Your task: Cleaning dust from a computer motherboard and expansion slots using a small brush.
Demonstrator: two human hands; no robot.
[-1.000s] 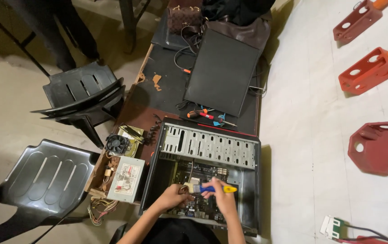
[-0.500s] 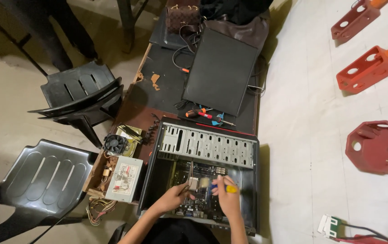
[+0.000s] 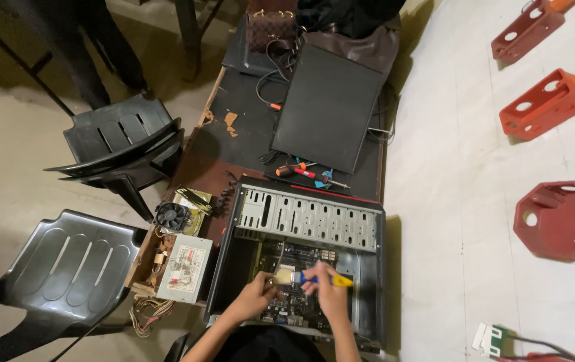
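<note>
On the dark table [image 3: 234,144] lies an open computer case [image 3: 301,265], side panel off, motherboard [image 3: 294,281] exposed. Both hands are inside it, low in the frame.

Right hand [image 3: 331,295]: fingers curled shut round a brush [image 3: 304,278] with a blue and yellow handle. Handle runs roughly level, yellow end to the right, pale bristles at the left end, just over the board.

Left hand [image 3: 255,296]: fingers bent, fingertips just beside the bristles, resting on or near the board. Cannot tell whether it pinches anything; contact point is too small to make out.

Drive cage [image 3: 307,216], grey perforated metal, spans the far side of the case.

Left of the case, touching it: power supply [image 3: 183,268], grey box with a label. Behind that, a cooler fan [image 3: 171,216], black. A bundle of wires [image 3: 147,312] hangs below the supply off the table edge.

Beyond the case: two screwdrivers [image 3: 297,171], red-handled, near a flat black panel [image 3: 328,107]. Bags [image 3: 341,27] at the far end.

Two black plastic chairs [image 3: 93,221] stand left of the table. Red metal brackets [image 3: 549,100] lie on the white floor, well apart to the right.
</note>
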